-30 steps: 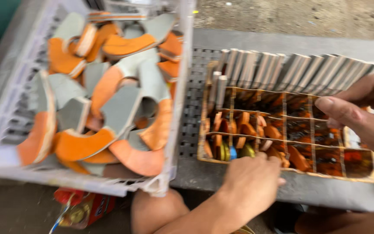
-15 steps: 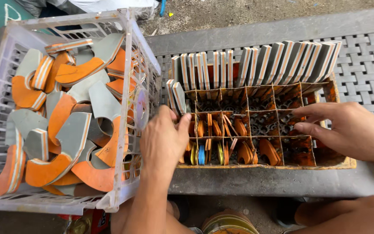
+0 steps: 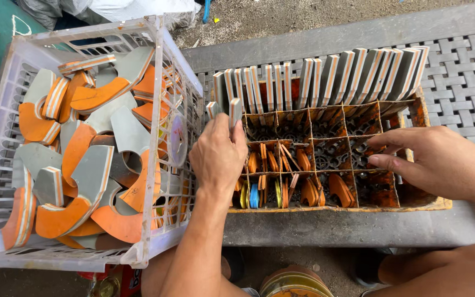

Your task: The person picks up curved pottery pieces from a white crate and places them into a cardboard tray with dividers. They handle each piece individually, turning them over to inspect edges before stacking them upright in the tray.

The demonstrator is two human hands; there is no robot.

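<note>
At nine o'clock sits the white crate (image 3: 6, 137) of curved offcuts. Your left hand (image 3: 218, 157) pinches a layered foam block (image 3: 235, 110) at the divider tray's (image 3: 336, 208) ten o'clock corner; it looks light and firm, so grip its flat faces. Your right hand (image 3: 441, 159) rests open, holding nothing, at three o'clock.

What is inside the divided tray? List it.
The tray holds upright grey-orange slabs along its back row and small orange pieces in front cells. The left hand and right hand hide some cells.
</note>
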